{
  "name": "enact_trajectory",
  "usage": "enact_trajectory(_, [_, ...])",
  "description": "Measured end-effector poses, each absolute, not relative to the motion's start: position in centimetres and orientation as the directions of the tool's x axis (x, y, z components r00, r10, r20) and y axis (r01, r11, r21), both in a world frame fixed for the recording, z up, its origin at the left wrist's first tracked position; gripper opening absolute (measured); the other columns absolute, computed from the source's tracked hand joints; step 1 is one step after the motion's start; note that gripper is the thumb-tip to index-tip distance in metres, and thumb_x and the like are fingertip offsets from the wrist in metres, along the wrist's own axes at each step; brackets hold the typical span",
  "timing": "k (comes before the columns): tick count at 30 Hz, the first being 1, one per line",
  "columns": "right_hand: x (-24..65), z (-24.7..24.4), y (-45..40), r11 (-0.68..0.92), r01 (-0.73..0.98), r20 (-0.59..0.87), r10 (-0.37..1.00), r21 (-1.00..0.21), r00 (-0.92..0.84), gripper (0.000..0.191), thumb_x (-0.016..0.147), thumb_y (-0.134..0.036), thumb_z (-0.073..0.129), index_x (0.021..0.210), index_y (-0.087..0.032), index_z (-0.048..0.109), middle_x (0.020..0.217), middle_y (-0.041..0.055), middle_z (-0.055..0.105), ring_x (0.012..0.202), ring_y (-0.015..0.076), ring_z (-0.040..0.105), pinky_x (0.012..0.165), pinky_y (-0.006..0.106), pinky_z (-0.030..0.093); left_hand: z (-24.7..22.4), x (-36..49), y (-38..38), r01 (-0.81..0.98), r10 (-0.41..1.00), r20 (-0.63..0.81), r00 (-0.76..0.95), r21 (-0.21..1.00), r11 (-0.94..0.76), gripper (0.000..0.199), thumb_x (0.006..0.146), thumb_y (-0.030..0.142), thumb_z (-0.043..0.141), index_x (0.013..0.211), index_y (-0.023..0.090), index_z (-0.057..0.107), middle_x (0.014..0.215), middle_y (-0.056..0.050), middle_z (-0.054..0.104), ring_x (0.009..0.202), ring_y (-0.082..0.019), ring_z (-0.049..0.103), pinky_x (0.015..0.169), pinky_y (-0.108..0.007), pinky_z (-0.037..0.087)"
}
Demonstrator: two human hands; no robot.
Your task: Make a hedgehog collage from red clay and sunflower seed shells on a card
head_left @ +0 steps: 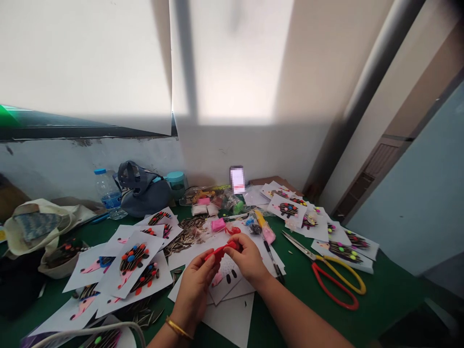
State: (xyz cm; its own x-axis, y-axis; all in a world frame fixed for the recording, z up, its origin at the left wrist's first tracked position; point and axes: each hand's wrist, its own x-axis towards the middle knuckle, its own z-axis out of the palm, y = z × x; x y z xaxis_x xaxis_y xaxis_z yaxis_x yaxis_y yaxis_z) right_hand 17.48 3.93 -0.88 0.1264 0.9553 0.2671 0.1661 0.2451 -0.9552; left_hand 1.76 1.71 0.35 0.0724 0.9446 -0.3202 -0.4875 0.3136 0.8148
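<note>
Red clay (pixel 220 251) pinched btwn L hand (pixel 195 285) & R hand (pixel 251 258)

Both hands are up over the papers, mid-table, fingertips drawn in close. L hand grips the near-left end of the clay, thumb on top; R hand has the other end btwn thumb & fingers. Gold bracelet (pixel 177 328) on the L wrist.

Right under them, a dotted sheet (pixel 230 266) w/ 2 black ovals & a pink bit, lying on other white paper. Just behind the hands: a pink clay lump (pixel 218 224) & a red clay lump (pixel 233 230). Striped sunflower seeds (pixel 184 237) are heaped to the left of those.

Black pen (pixel 268 249) lies on the paper to the right. Farther right, scissors (pixel 324 261) w/ red & yellow handles, on the green tabletop (pixel 391 302), blades a bit apart.

Hedgehog pics, seeds for spines & coloured dots on top, overlap on both sides: left stack (pixel 132 261), right stack (pixel 288 209).

At the back, L to R: clear bottle w/ blue cap (pixel 108 195), blue-grey bag (pixel 145 193), teal-lidded jar (pixel 176 186), phone (pixel 237 180) upright, its screen blurred out.
</note>
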Motion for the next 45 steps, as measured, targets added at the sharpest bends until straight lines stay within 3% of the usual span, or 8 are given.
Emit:
enact_trajectory(4, [16.9,-0.5,2.9,0.288,0.437,0.357,0.931,-0.852,0.081,0.012,0.078,-0.024,0.066,0.088,-0.021,0.060,0.068,-0.0044,0.050,0.063,0.0135,0.046,0.059,0.025,0.035,0.3,2.0,1.3,-0.435,0.927,-0.348,0.137,0.820,0.372,0.045,0.070,0.038,0.080,0.109,0.018,0.069,0.108,-0.012,0.074,0.095,-0.021,0.069,0.081,-0.029,0.053])
enact_trajectory(12, [16.0,-0.2,2.0,0.521,0.367,0.455,0.853,-0.770,-0.256,0.046,0.068,-0.003,0.056,0.110,-0.022,0.059,0.096,0.0013,0.062,0.084,0.0160,0.056,0.079,0.029,0.045,0.3,1.8,1.5,-0.458,0.944,-0.273,0.185,0.826,0.328,0.047,0.072,0.042,0.077,0.111,0.017,0.069,0.104,-0.012,0.074,0.083,-0.020,0.070,0.065,-0.024,0.050])
enact_trajectory(17, [16.8,-0.6,2.5,0.395,0.202,0.395,0.918,-0.896,-0.041,0.032,0.085,-0.016,0.049,0.115,-0.021,0.058,0.078,-0.0013,0.058,0.068,0.0135,0.054,0.064,0.025,0.045,-0.1,1.8,1.9,-0.457,0.955,-0.289,0.068,0.842,0.287,0.042,0.068,0.038,0.081,0.101,0.016,0.071,0.101,-0.010,0.074,0.085,-0.018,0.070,0.075,-0.026,0.053])
enact_trajectory(21, [17.1,-1.0,3.0,0.415,0.197,0.393,0.909,-0.888,-0.142,0.040,0.083,-0.033,0.064,0.122,-0.021,0.061,0.100,0.0053,0.065,0.089,0.0192,0.060,0.074,0.029,0.047,0.2,2.1,1.6,-0.395,0.963,-0.251,0.100,0.878,0.270,0.050,0.066,0.040,0.081,0.107,0.015,0.066,0.101,-0.012,0.074,0.082,-0.020,0.071,0.070,-0.028,0.054])
enact_trajectory(26, [16.8,-0.9,3.1,0.315,0.148,0.303,0.948,-0.937,-0.102,0.022,0.081,-0.031,0.067,0.100,-0.021,0.073,0.100,0.0061,0.072,0.092,0.0218,0.064,0.083,0.033,0.048,0.4,2.2,1.5,-0.335,0.980,-0.185,0.072,0.921,0.199,0.046,0.067,0.044,0.080,0.099,0.017,0.060,0.086,-0.008,0.075,0.078,-0.022,0.071,0.067,-0.030,0.054])
enact_trajectory(33, [17.2,-1.6,4.4,0.200,-0.083,0.192,0.977,-0.976,0.092,0.022,0.077,-0.033,0.069,0.094,-0.018,0.066,0.080,0.0015,0.067,0.074,0.0174,0.061,0.071,0.029,0.049,0.3,1.7,1.9,-0.378,0.963,-0.268,0.037,0.888,0.261,0.042,0.065,0.043,0.081,0.090,0.016,0.061,0.087,-0.008,0.075,0.078,-0.021,0.071,0.071,-0.029,0.054])
enact_trajectory(40, [16.9,-0.3,2.9,0.408,0.439,0.493,0.865,-0.800,0.095,0.004,0.081,-0.022,0.064,0.081,-0.021,0.061,0.074,-0.0017,0.052,0.069,0.0145,0.049,0.064,0.026,0.040,0.8,2.2,1.0,-0.441,0.937,-0.303,0.176,0.827,0.350,0.040,0.076,0.043,0.073,0.108,0.021,0.062,0.109,-0.010,0.072,0.091,-0.023,0.071,0.077,-0.034,0.054])
enact_trajectory(45, [15.7,0.1,1.6,0.485,0.455,0.493,0.863,-0.747,-0.111,0.014,0.078,-0.014,0.060,0.090,-0.022,0.060,0.081,-0.0002,0.059,0.073,0.0153,0.054,0.067,0.027,0.043,0.1,2.3,0.8,-0.416,0.959,-0.237,0.156,0.865,0.282,0.052,0.075,0.052,0.071,0.113,0.018,0.064,0.113,-0.014,0.071,0.097,-0.027,0.069,0.082,-0.038,0.054])
